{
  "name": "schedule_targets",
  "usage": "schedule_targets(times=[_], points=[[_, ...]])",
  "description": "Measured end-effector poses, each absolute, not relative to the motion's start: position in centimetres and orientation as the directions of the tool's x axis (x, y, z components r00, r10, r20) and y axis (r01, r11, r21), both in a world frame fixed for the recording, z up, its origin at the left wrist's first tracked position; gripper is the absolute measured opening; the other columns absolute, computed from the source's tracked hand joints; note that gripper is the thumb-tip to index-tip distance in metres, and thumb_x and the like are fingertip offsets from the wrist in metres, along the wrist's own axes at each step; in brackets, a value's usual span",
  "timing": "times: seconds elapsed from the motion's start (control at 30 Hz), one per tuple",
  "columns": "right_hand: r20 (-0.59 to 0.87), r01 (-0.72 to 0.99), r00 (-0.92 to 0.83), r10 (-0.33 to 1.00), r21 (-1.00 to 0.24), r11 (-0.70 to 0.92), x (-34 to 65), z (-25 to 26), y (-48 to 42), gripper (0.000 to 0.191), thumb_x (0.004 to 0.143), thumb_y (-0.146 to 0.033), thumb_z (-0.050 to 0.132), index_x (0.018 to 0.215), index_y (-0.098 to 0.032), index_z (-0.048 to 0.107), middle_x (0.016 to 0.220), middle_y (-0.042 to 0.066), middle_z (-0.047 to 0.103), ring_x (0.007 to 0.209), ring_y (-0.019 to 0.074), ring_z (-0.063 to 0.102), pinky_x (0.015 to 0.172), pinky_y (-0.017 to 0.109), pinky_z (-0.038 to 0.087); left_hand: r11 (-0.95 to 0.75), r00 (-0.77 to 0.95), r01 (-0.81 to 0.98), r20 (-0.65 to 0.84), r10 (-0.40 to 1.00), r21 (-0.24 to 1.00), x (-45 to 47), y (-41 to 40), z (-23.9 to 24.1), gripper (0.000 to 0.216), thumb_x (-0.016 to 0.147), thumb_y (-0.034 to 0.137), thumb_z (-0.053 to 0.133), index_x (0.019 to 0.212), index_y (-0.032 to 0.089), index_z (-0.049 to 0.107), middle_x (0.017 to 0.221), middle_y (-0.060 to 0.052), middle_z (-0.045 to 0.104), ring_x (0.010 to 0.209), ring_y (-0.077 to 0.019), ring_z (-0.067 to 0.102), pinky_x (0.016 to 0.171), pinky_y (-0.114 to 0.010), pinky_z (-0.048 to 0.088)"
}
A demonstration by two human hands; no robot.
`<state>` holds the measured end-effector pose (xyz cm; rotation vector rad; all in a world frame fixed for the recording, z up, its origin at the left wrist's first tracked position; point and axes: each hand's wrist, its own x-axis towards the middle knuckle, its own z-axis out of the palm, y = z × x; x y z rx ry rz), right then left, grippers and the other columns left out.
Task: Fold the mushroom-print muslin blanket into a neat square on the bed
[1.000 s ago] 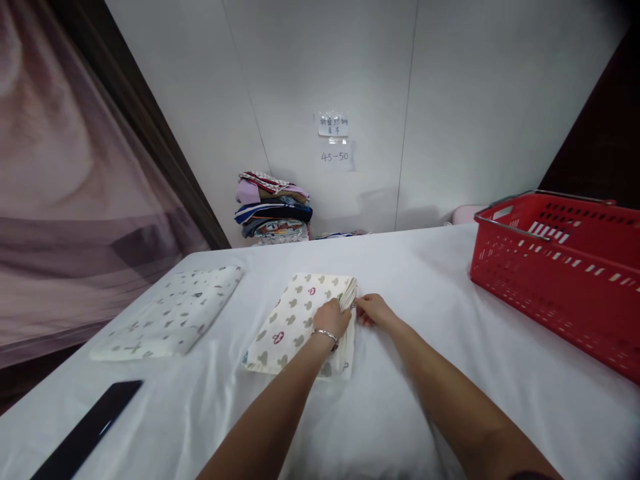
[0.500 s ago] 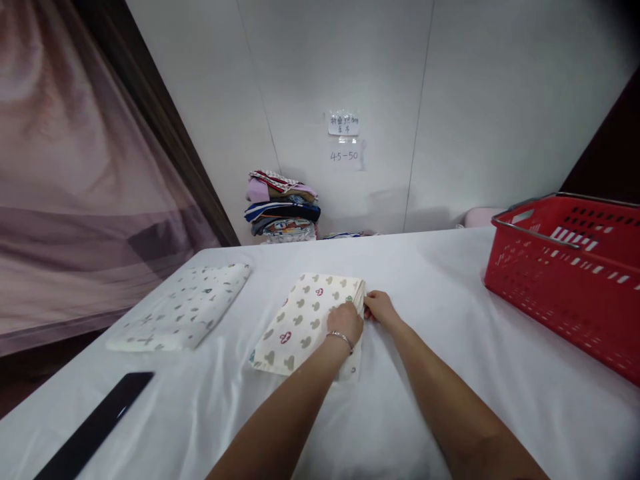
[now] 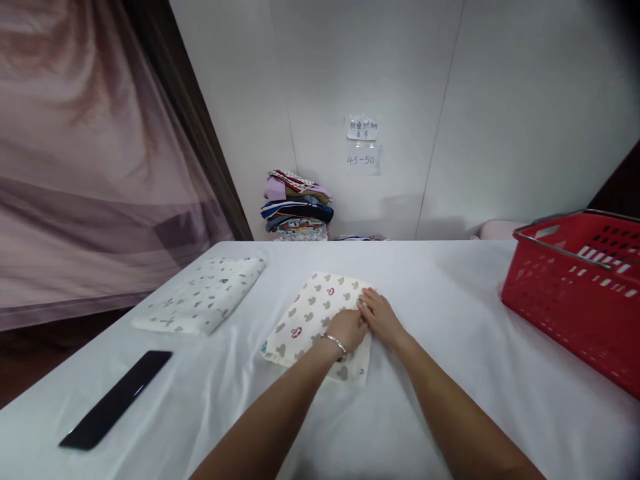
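A folded cream cloth (image 3: 310, 307) with grey and red mushroom-like prints lies on the white-covered table in front of me. My left hand (image 3: 349, 329), with a silvery bracelet at its wrist, is closed at the right part of this cloth; its fingertips are partly hidden. Just beside it, my right hand (image 3: 381, 316) rests on the cloth's upper right edge, fingers stretched and lying flat over it. The two hands touch or nearly touch. To the left lies another folded white cloth (image 3: 205, 293) with small dark prints.
A black flat object (image 3: 117, 400) lies at the front left of the table (image 3: 460, 347). At the right stands a red plastic basket (image 3: 565, 300) with a metal handle. Behind the far edge is a stack of folded fabrics (image 3: 299, 207) by the wall; a pinkish curtain (image 3: 100, 167) hangs left.
My right hand has gone from pinching the cloth's right edge to lying flat on top of it. The layered right edge now lies flatter. The view has shifted slightly left.
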<state>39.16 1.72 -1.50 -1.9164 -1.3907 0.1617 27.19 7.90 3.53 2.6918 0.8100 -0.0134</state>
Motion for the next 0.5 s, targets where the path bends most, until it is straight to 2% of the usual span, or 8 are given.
schedule_targets(times=[0.1,0.2,0.27,0.37,0.5], points=[[0.2,0.789,0.404,0.893,-0.57,-0.23,39.2,-1.6,1.5,0.035,0.086,-0.033,0.039,0.115,-0.022,0.055,0.138,0.007,0.04,0.131,0.0219,0.026,0.104,0.05,0.016,-0.746,0.818,0.549,-0.062,0.571,0.376,24.7,10.9,4.2,0.025,0.083,0.031,0.042,0.088,0.022,0.065,0.093,-0.003,0.068,0.089,-0.0159,0.06,0.079,-0.024,0.043],[0.239,0.818,0.405,0.882,-0.525,-0.234,39.0,-1.4,1.4,0.035,0.085,-0.03,0.04,0.116,-0.021,0.055,0.138,0.008,0.041,0.131,0.0221,0.027,0.106,0.049,0.014,-0.642,0.68,0.679,0.023,0.733,0.356,22.2,14.8,4.3,0.031,0.083,0.032,0.043,0.106,0.019,0.059,0.116,-0.008,0.059,0.106,-0.019,0.053,0.09,-0.027,0.037],[0.299,0.812,0.445,0.845,-0.533,-0.239,38.7,-1.4,1.6,0.037,0.084,-0.029,0.042,0.117,-0.02,0.055,0.138,0.009,0.039,0.131,0.0231,0.026,0.106,0.047,0.015,-0.534,0.561,0.782,0.01,0.828,0.321,20.8,17.1,3.7,0.038,0.083,0.038,0.042,0.113,0.017,0.054,0.124,-0.011,0.053,0.114,-0.0223,0.048,0.093,-0.031,0.035],[0.289,0.718,0.568,0.771,-0.632,-0.292,38.5,-1.9,1.9,0.048,0.081,-0.035,0.046,0.124,-0.015,0.049,0.14,0.013,0.034,0.132,0.0255,0.025,0.106,0.041,0.021,-0.421,0.472,0.851,-0.107,0.875,0.316,19.6,19.3,2.6,0.046,0.083,0.047,0.039,0.112,0.015,0.053,0.12,-0.015,0.055,0.109,-0.0246,0.053,0.087,-0.033,0.04],[0.099,0.507,0.65,0.753,-0.795,-0.334,38.9,-3.2,2.2,0.062,0.077,-0.041,0.05,0.133,-0.018,0.038,0.139,0.011,0.035,0.127,0.0257,0.034,0.105,0.039,0.027,-0.373,0.449,0.862,-0.175,0.876,0.342,19.4,20.2,1.6,0.054,0.079,0.058,0.038,0.105,0.016,0.058,0.108,-0.014,0.063,0.098,-0.0245,0.06,0.079,-0.031,0.044]])
